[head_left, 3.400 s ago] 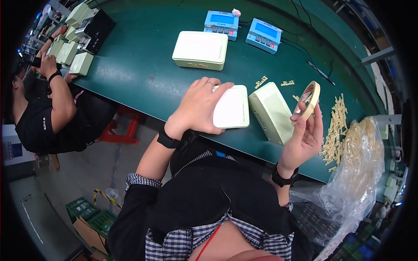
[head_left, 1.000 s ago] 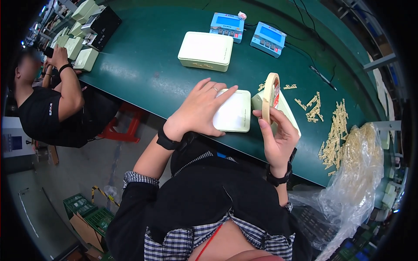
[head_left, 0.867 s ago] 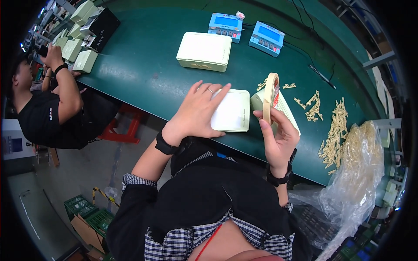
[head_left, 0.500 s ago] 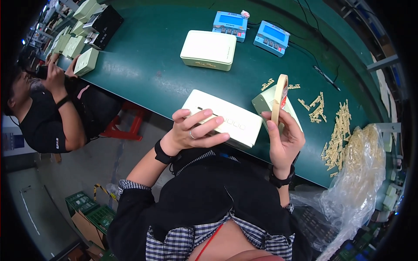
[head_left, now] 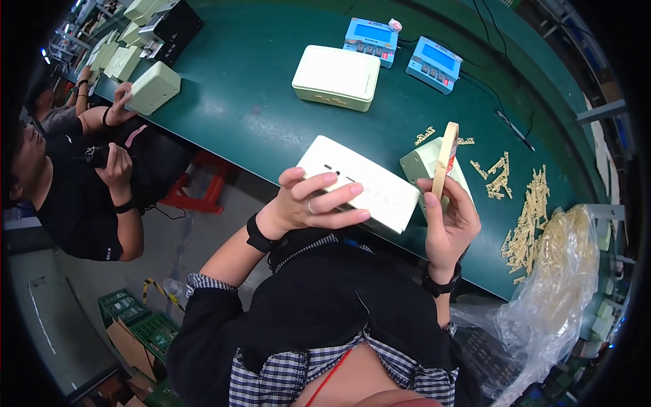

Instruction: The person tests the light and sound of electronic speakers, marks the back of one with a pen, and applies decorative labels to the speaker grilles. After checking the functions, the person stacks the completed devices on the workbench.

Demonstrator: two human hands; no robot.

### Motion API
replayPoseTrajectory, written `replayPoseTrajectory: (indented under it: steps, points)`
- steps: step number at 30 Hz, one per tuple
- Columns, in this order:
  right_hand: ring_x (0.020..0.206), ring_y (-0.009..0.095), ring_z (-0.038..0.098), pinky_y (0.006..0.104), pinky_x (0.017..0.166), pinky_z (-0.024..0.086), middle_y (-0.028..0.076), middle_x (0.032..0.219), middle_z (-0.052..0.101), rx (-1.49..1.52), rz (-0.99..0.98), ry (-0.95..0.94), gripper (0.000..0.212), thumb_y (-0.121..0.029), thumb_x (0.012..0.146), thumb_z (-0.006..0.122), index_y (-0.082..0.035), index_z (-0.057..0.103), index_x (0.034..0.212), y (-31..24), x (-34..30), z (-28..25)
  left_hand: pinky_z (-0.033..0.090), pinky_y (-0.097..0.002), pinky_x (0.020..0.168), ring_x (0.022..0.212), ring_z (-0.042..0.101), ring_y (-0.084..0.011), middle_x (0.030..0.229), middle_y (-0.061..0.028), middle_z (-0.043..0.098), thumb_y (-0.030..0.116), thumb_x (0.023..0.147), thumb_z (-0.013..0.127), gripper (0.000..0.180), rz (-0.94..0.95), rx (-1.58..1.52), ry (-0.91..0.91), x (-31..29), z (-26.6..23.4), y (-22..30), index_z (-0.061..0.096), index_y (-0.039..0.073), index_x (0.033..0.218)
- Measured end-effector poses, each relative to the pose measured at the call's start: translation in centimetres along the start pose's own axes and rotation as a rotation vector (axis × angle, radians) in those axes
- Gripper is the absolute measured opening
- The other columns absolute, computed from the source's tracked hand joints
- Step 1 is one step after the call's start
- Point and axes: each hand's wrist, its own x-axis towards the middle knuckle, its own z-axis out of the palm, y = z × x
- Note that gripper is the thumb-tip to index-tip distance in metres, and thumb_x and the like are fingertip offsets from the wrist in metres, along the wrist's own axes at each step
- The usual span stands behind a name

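Okay, left fingers are gripping tilted box, right fingers are pinching tape; slack left grip would be risking a drop below them.

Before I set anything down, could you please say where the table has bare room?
The widest bare patch of green table lies between the co-worker's box and the far cream box; a smaller one, between the right blue device and the gold pieces. Crowded: around the held box, tape roll and perforated box, and the right end by the plastic bag.
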Motion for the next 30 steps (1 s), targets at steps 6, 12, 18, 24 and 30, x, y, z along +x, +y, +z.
replayPoseTrajectory:
  steps: [6,12,18,24,30]
  points:
    - [0.090,0.017,0.065,0.0291,0.082,0.050,0.015,0.100,0.071,-0.033,0.014,0.014,0.030,0.003,0.090,0.062,0.006,0.059,0.119,0.0,-0.4,0.1,0.032,-0.0442,0.108,0.117,0.050,-0.0266,0.136,-0.0010,0.053,0.038,0.071,0.077,0.064,-0.262,-0.445,-0.608,3.3,-1.2,-1.8,0.058,0.026,0.131]
    - [0.084,0.020,0.065,0.0298,0.077,0.051,0.014,0.093,0.072,-0.327,-0.196,-0.016,0.026,0.005,0.085,0.065,0.006,0.063,0.111,0.2,0.1,0.2,0.036,-0.0468,0.106,0.125,0.049,-0.0330,0.136,-0.0119,0.055,0.027,0.065,0.083,0.073,-0.306,-0.458,-0.710,4.0,-0.2,-3.2,0.059,0.010,0.132]
    - [0.076,0.029,0.064,0.0355,0.074,0.049,0.014,0.084,0.068,-0.327,-0.299,-0.061,0.029,0.005,0.076,0.072,0.005,0.067,0.104,-0.6,0.8,1.3,0.049,-0.0415,0.092,0.105,0.063,-0.0314,0.113,-0.0139,0.067,0.015,0.066,0.084,0.055,-0.528,-0.753,-0.197,7.7,-1.4,-1.0,0.067,0.003,0.117]
    - [0.077,0.027,0.065,0.0335,0.074,0.051,0.016,0.088,0.069,-0.401,-0.349,-0.181,0.025,0.005,0.083,0.067,0.004,0.066,0.108,-1.7,0.0,1.8,0.053,-0.0342,0.068,0.080,0.066,-0.0257,0.088,-0.0088,0.068,0.005,0.074,0.079,0.016,-0.524,-0.833,0.113,7.2,-1.1,0.1,0.071,0.002,0.087]
    - [0.075,0.024,0.065,0.0319,0.072,0.050,0.015,0.087,0.068,-0.378,-0.278,-0.165,0.023,0.001,0.088,0.063,0.004,0.066,0.111,-1.4,-0.2,0.1,0.049,-0.0386,0.073,0.084,0.061,-0.0275,0.088,-0.0067,0.063,0.013,0.080,0.076,0.016,-0.404,-0.697,0.040,6.5,-2.6,1.9,0.065,0.006,0.089]
